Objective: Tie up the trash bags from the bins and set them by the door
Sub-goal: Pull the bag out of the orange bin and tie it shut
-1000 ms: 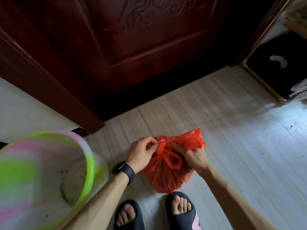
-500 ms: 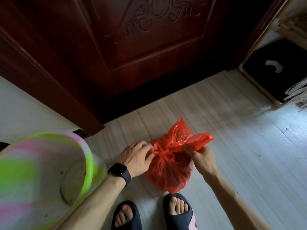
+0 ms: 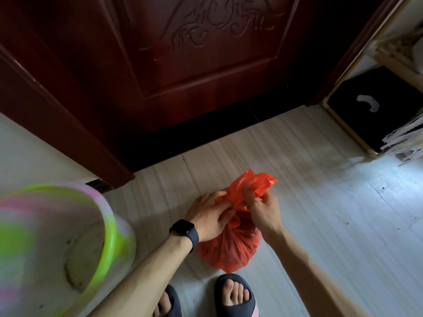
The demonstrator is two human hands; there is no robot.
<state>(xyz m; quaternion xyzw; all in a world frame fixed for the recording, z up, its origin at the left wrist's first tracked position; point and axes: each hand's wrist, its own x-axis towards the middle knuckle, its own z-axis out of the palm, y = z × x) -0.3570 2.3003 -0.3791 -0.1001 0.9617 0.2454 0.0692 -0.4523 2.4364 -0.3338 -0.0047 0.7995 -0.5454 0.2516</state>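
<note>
Knotting red trash bag (image 3: 229, 245) near door (image 3: 206, 76): left hand (image 3: 207, 217) pinches neck, right hand (image 3: 263, 208) grips loose flaps; knot unfinished, bag not yet released.

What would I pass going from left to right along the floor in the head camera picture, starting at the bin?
Bin → smartwatch → left hand → red bag → right hand → black box by the right wall.

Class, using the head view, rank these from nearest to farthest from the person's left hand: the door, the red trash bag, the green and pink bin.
1. Red trash bag, held in the left hand.
2. Green and pink bin, to its left.
3. Door, ahead.
</note>
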